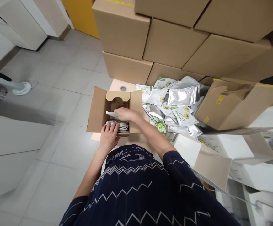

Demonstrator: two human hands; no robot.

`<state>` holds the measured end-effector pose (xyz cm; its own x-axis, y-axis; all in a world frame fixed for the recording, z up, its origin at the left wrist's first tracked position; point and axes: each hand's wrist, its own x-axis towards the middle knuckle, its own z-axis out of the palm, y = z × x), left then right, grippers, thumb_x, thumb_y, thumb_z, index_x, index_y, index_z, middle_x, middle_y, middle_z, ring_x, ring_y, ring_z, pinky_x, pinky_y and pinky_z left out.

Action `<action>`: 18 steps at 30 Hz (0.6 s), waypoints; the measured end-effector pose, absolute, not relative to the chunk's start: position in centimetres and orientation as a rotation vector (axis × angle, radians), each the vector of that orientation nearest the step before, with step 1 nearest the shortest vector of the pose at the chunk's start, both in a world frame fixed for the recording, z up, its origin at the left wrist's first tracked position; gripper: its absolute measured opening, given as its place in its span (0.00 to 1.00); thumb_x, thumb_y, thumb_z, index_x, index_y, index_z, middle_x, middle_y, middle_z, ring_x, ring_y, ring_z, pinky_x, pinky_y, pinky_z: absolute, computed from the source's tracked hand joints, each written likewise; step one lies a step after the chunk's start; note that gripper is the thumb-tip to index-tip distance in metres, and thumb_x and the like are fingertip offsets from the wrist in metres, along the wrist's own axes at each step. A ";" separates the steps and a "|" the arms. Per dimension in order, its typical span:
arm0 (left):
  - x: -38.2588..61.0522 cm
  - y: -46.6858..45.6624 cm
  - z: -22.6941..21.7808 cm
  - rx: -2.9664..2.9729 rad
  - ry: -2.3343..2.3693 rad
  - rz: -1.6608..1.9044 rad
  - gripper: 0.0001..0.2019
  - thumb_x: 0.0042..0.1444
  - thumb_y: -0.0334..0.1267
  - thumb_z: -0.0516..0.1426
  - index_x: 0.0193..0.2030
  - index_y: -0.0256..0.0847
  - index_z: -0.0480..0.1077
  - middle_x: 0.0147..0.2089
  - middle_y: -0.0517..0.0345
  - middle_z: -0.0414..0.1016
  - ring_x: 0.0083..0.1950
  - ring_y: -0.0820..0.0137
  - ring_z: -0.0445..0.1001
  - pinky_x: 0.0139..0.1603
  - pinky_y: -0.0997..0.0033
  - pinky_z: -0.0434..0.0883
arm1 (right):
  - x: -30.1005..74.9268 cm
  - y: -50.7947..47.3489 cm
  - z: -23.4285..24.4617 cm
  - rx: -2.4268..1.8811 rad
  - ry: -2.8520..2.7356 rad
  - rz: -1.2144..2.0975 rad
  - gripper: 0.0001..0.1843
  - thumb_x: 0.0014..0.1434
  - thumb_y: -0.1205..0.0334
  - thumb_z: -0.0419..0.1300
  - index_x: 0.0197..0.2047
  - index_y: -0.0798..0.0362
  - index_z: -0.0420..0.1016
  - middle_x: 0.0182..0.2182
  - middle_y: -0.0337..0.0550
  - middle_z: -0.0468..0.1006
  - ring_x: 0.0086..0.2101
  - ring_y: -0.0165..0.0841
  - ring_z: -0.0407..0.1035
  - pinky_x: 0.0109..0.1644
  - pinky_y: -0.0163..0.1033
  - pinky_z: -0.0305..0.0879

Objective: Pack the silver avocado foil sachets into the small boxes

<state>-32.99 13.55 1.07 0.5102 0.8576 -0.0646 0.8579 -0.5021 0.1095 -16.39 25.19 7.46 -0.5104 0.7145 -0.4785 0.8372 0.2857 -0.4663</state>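
An open cardboard box (96, 110) stands before me with its flaps folded out. Several flat sachets (124, 126) are stacked on edge against its near side. My left hand (109, 134) reaches over the near wall, its fingers spread across the tops of those sachets. Inside the box, my right hand (124, 113) grips a white-edged sachet (112, 114), seen almost edge-on and apart from the stack. Right of the box lies a loose heap of silver sachets (182, 95) and printed sachets (184, 115) with avocado pictures.
Closed cartons (121, 31) are stacked behind the heap. An opened carton (223, 100) leans at the right, near white boxes (235, 146). A pale table (116, 84) carries the box. Grey floor tiles (66, 147) and a white-based stand (22, 88) are at the left.
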 end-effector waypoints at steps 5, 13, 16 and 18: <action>-33.0 13.5 1.1 2.622 1.513 -0.006 0.31 0.62 0.45 0.57 0.70 0.36 0.63 0.70 0.43 0.65 0.71 0.40 0.59 0.68 0.43 0.58 | -17.8 27.3 4.8 1.232 2.252 -0.940 0.20 0.63 0.72 0.56 0.56 0.64 0.77 0.53 0.58 0.80 0.48 0.41 0.77 0.42 0.35 0.66; -32.9 13.7 0.8 2.586 1.570 -0.018 0.40 0.59 0.47 0.61 0.73 0.29 0.55 0.73 0.33 0.57 0.72 0.43 0.59 0.70 0.47 0.58 | -18.1 27.0 3.8 1.126 2.269 -0.863 0.21 0.63 0.70 0.57 0.58 0.64 0.76 0.54 0.59 0.79 0.48 0.40 0.77 0.44 0.34 0.67; -32.6 14.0 0.7 2.580 1.580 -0.015 0.44 0.58 0.47 0.61 0.75 0.27 0.51 0.75 0.30 0.52 0.74 0.44 0.56 0.72 0.46 0.54 | -18.2 26.5 3.1 0.986 2.304 -0.851 0.19 0.66 0.67 0.54 0.55 0.66 0.78 0.53 0.62 0.79 0.48 0.42 0.77 0.44 0.35 0.67; -32.5 14.3 0.5 2.586 1.555 -0.012 0.44 0.58 0.47 0.60 0.75 0.26 0.49 0.75 0.31 0.52 0.76 0.45 0.53 0.73 0.44 0.52 | -18.3 26.2 2.9 0.945 2.310 -0.886 0.19 0.67 0.67 0.54 0.54 0.66 0.79 0.53 0.64 0.79 0.48 0.43 0.76 0.45 0.36 0.67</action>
<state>-32.45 14.25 0.55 0.4710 0.8793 -0.0708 0.8803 -0.4632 0.1025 -18.31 26.18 2.92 -0.6417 0.4270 -0.6372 0.7435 0.5503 -0.3800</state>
